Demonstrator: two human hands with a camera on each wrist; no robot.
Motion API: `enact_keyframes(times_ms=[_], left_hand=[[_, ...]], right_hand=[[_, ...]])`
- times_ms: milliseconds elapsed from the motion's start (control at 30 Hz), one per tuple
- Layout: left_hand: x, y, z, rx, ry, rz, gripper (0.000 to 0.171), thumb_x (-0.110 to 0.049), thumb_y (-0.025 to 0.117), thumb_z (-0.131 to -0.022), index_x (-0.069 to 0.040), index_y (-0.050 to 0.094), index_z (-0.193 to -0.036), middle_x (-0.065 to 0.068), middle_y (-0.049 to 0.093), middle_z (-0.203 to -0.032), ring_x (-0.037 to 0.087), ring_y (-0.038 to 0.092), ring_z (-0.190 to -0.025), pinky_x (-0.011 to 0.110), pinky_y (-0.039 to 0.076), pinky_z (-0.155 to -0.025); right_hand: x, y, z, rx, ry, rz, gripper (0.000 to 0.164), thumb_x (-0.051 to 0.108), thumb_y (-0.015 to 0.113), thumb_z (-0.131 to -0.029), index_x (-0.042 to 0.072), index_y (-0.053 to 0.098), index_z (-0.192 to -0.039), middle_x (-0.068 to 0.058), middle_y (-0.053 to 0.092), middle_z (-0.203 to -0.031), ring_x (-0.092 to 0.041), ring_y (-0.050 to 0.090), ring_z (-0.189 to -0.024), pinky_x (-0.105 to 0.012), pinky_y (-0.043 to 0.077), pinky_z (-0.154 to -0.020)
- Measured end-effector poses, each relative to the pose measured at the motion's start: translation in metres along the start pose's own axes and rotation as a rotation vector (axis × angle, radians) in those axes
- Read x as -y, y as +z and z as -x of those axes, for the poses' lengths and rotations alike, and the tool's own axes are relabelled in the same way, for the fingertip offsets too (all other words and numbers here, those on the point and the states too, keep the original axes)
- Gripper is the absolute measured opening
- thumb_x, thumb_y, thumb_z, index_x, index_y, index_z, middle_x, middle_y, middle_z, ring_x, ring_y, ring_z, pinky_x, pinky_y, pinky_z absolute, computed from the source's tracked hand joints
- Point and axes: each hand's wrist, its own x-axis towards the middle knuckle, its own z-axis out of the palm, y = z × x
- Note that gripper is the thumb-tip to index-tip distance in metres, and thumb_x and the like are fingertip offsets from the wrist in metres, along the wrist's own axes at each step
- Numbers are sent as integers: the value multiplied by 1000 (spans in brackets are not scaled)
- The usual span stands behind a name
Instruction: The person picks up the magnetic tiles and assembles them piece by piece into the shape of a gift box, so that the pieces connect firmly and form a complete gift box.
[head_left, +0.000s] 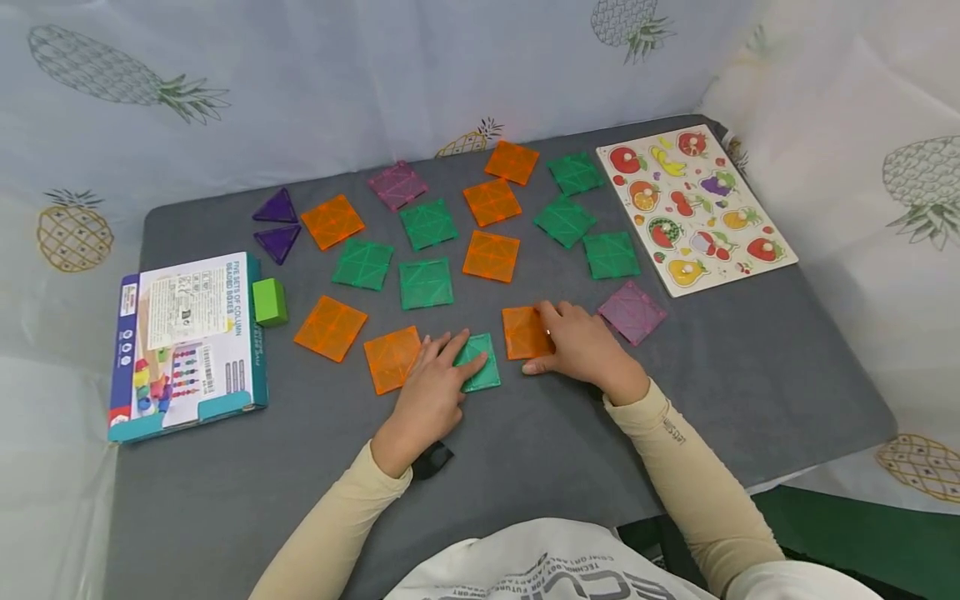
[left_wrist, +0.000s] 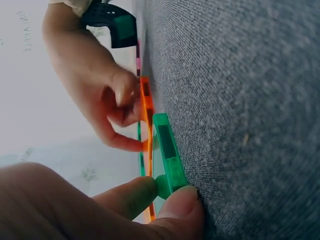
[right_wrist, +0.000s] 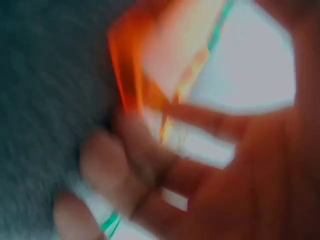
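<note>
two-handed handling of flat, translucent tiles on a grey bench (head_left: 525, 442). the green tile (head_left: 483, 380) lies before the person, partly under the left hand (head_left: 427, 404), whose thumb and forefinger pinch its edge, as the left wrist view shows. the orange tile (head_left: 522, 333) lies just beside it on the right; the fingers of the right hand (head_left: 588, 350) hold its right side, thumb at the near corner, forefinger toward the far one. the right wrist view is blurred, so the exact contact there cannot be told. in judgement, the step is done best with the green tile steady and the orange tile turned until the facing edges run parallel; pressure shared evenly between thumb and forefinger should keep either tile from tipping. the other left fingers lie against a second orange tile (head_left: 386, 362), and are best kept light so as not to drag it.
</note>
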Motion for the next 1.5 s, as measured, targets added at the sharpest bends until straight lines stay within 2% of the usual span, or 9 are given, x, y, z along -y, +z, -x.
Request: enact_keyframes(times_ms=[133, 300, 600, 867, 933, 1067, 1167, 1300, 1500], left_hand=[[1, 0, 1, 0, -4, 2, 64, 3, 76, -75, -18, 60, -133, 15, 41, -149, 39, 37, -136, 56, 23, -115], [1, 1, 2, -4, 1, -20, 64, 1, 77, -75, -19, 60, -133, 14, 41, -149, 39, 38, -135, 56, 24, -114], [1, 0, -2, 2, -16, -20, 62, 0, 74, -78, -19, 58, -135, 15, 39, -151, 39, 35, -138, 56, 23, -115], [5, -1, -4, 4, -29, 3, 61, -2, 74, -80, -19, 57, -136, 17, 35, -152, 39, 31, -140, 57, 21, -115], [7, -3, -3, -6, -46, 19, 62, -6, 75, -81, -17, 54, -139, 19, 33, -153, 40, 28, -142, 57, 20, -116], [15, -11, 5, -55, -101, 47, 73, -15, 80, -78, -14, 47, -143, 21, 32, -152, 43, 26, -140, 58, 21, -115], [27, -20, 15, -72, -171, 42, 82, -16, 85, -72, -12, 45, -144, 21, 36, -148, 43, 31, -136, 58, 22, -114], [43, -29, 27, -63, -242, 12, 84, -13, 87, -68, -10, 47, -143, 22, 46, -137, 44, 40, -127, 58, 30, -110], [53, -29, 35, -98, -237, -24, 79, -11, 87, -67, -5, 52, -137, 20, 54, -127, 42, 46, -120, 55, 36, -106]], right_hand=[[-3, 4, -1, 16, -86, -77, 88, 48, 83, -67, 10, 47, -138, -14, 50, -120, -32, 47, -105, -49, 44, -83], [-4, 10, -5, 2, -188, -133, 81, 46, 82, -70, 15, 49, -138, -7, 45, -140, -31, 40, -119, -52, 39, -92], [-1, 11, -3, -50, -237, -135, 73, 39, 82, -73, 13, 53, -135, -6, 54, -134, -27, 45, -113, -42, 45, -98], [1, 16, -3, -87, -246, -108, 70, 40, 80, -76, 12, 53, -135, -9, 52, -131, -29, 44, -110, -46, 44, -97], [3, 17, -4, -83, -245, -88, 71, 41, 79, -77, 12, 51, -136, -11, 52, -131, -31, 44, -110, -48, 44, -95], [6, 9, -8, -20, -217, -60, 73, 47, 73, -81, 13, 46, -141, -12, 50, -131, -33, 46, -112, -50, 44, -94], [4, -7, -20, 2, -176, -50, 71, 48, 68, -85, 13, 45, -142, -14, 49, -133, -35, 47, -116, -53, 43, -95], [-5, -27, -50, -14, -120, -32, 66, 43, 65, -90, 8, 45, -142, -19, 47, -137, -39, 46, -122, -55, 41, -99], [-5, -31, -98, 54, -84, 23, 69, 46, 65, -89, 8, 42, -142, -21, 42, -140, -40, 44, -122, -53, 41, -100]])
